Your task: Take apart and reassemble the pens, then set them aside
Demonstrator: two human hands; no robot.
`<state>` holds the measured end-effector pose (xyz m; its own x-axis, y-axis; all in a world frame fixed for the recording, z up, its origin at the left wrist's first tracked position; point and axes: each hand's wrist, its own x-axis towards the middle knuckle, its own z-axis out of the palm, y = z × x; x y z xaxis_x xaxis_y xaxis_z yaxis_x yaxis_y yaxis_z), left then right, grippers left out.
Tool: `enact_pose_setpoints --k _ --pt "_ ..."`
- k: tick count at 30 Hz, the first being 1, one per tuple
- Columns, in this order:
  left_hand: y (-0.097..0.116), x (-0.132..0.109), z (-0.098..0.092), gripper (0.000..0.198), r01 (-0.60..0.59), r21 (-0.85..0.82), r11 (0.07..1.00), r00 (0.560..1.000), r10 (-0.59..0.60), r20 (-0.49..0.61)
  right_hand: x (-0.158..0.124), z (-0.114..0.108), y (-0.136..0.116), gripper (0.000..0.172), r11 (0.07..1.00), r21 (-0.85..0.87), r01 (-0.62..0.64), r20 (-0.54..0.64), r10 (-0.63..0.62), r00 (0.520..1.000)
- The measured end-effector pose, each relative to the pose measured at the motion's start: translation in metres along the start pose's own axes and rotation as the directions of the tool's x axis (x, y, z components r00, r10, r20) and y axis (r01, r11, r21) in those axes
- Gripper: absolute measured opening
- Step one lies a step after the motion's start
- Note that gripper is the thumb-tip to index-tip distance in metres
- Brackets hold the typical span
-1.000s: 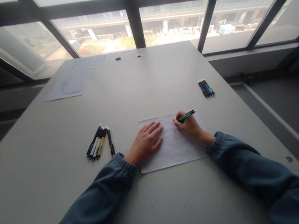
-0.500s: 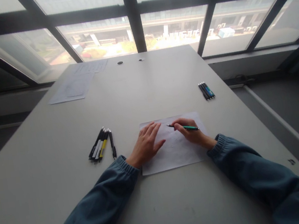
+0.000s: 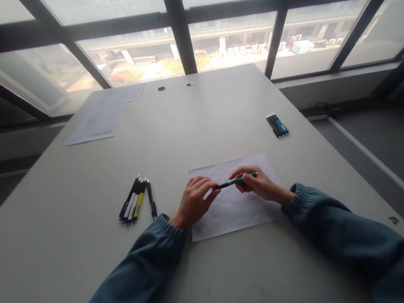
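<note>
A green and black pen [image 3: 235, 181] is held nearly level above a white paper sheet [image 3: 230, 218]. My left hand [image 3: 195, 199] pinches its dark left end between thumb and fingers. Around the pen's right part, the fingers of my right hand [image 3: 258, 183] are closed. To the left of the sheet, several pens [image 3: 132, 202] in black, white and yellow lie side by side, with a single black pen [image 3: 151, 198] just right of them.
Several black, blue and green pens [image 3: 277, 125] lie in a row at the right of the white table [image 3: 198, 126]. Papers [image 3: 98, 116] lie at the far left. Two round holes sit near the far edge, before the windows.
My left hand has left its flat position on the sheet and taken the pen's left end. My right hand has lifted the pen off the sheet and turned it nearly level.
</note>
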<state>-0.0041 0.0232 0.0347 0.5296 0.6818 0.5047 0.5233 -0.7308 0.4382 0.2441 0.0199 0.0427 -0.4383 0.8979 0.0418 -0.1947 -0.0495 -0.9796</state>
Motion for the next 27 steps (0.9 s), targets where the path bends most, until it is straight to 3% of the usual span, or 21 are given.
enact_pose_setpoints --k 3,6,12,19,24,27 --pt "-0.002 0.001 0.0 0.011 0.057 -0.07 0.996 0.993 -0.064 -0.104 0.0 -0.005 -0.001 0.072 0.977 0.196 -0.081 -0.103 0.103 0.989" --pt "-0.001 0.002 -0.002 0.011 0.092 -0.142 0.986 0.982 -0.113 -0.152 0.0 -0.008 0.0 0.063 0.971 0.216 -0.102 -0.167 0.14 0.976" --pt "0.001 0.003 -0.003 0.01 0.101 -0.177 0.979 0.973 -0.134 -0.189 0.0 -0.008 0.006 0.056 0.969 0.239 -0.057 -0.151 0.095 0.984" --pt "-0.001 0.003 -0.005 0.008 0.096 -0.172 0.98 0.96 -0.137 -0.244 0.001 -0.005 0.004 0.048 0.971 0.219 -0.094 -0.188 0.137 0.973" --pt "0.0 0.004 -0.008 0.008 0.141 -0.127 0.982 0.932 -0.175 -0.318 0.003 -0.011 0.002 0.039 1.0 0.008 -0.025 -0.322 0.026 0.947" --pt "0.001 0.005 -0.008 0.008 0.152 -0.121 0.981 0.921 -0.185 -0.344 0.0 -0.017 0.002 0.039 0.991 -0.124 -0.054 -0.298 0.015 0.954"
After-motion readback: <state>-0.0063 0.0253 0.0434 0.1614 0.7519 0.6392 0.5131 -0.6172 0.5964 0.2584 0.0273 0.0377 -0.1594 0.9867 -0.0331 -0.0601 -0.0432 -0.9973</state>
